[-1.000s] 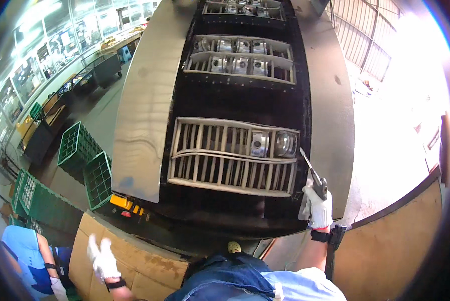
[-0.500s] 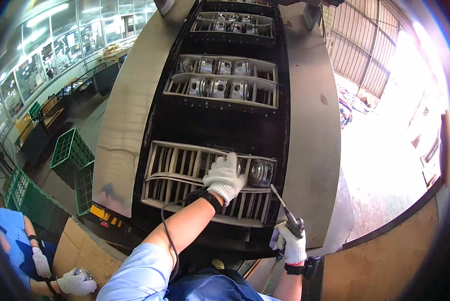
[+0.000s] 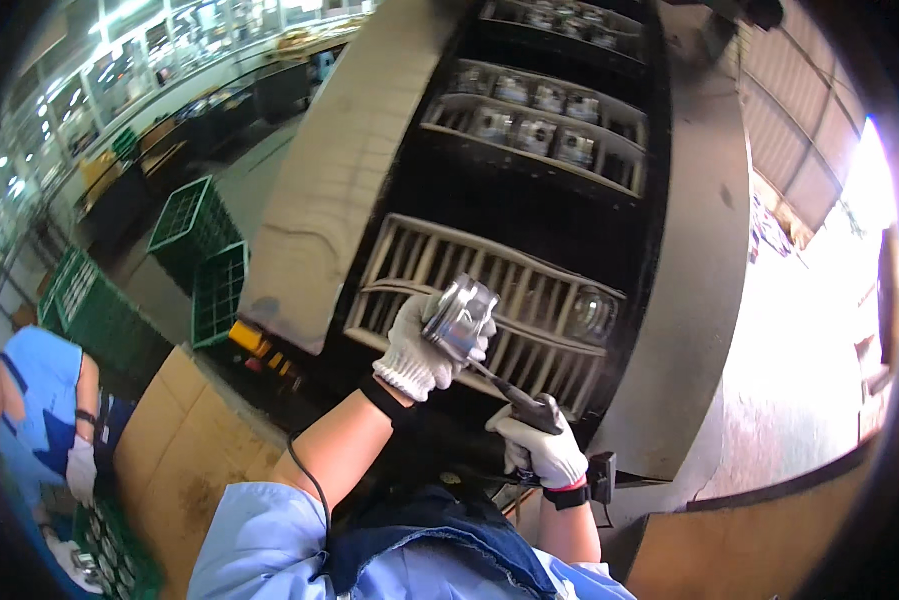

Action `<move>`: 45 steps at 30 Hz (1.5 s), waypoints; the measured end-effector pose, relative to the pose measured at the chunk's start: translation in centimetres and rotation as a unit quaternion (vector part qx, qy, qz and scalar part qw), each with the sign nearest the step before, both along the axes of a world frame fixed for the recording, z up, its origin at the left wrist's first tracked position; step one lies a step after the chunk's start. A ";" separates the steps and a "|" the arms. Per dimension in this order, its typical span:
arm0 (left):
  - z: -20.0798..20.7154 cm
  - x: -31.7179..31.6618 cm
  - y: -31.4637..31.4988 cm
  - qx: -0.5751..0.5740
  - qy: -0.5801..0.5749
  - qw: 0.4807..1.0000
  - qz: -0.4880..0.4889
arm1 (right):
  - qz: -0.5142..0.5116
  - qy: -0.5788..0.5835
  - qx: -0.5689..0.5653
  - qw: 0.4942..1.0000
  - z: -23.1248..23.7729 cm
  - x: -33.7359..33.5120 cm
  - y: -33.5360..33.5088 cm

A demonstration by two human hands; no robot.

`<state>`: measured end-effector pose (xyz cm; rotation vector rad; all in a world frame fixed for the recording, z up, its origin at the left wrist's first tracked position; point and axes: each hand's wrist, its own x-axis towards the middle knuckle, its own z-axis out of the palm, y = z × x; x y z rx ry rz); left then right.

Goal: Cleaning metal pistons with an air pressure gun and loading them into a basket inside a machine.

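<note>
In my gloved left hand (image 3: 412, 345) is a shiny metal piston (image 3: 461, 318), raised above the nearest slatted metal rack (image 3: 514, 258) and tilted. My right hand (image 3: 541, 447), gloved too, grips a dark air blow gun (image 3: 537, 410). Its thin nozzle reaches up and left to the piston's underside; whether the tip touches is hidden. Another piston (image 3: 591, 315) sits in the upper row of that rack, at its right end.
Farther up the black conveyor (image 3: 529, 215), another rack (image 3: 537, 155) carries several pistons in two rows. At the lower left, a co-worker's gloved hand (image 3: 74, 565) is over a green crate (image 3: 134, 540) of metal parts. More green crates (image 3: 184, 215) stand left.
My left hand has lifted a piston out of the near rack. My right hand has moved left, bringing the nozzle up to it. The view has swung, and the co-worker's hand has lowered.
</note>
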<state>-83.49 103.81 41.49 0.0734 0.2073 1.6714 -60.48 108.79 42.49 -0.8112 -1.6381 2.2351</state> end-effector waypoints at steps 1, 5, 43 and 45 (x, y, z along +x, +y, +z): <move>-0.1 -0.7 -1.4 -0.007 -0.015 1.000 -0.001 | 0.022 0.009 -0.011 1.000 -0.3 -0.8 -0.4; -0.5 -2.1 -6.7 -0.069 -0.004 0.990 0.125 | 0.093 -0.010 -0.001 0.996 -1.0 -3.4 -2.6; 2.2 2.0 -1.2 -0.087 0.935 0.204 0.277 | -0.372 0.008 0.135 0.918 -2.7 10.4 6.5; 2.9 5.6 5.2 -0.089 0.951 0.217 0.200 | -0.354 0.004 0.145 0.924 -2.6 10.4 6.7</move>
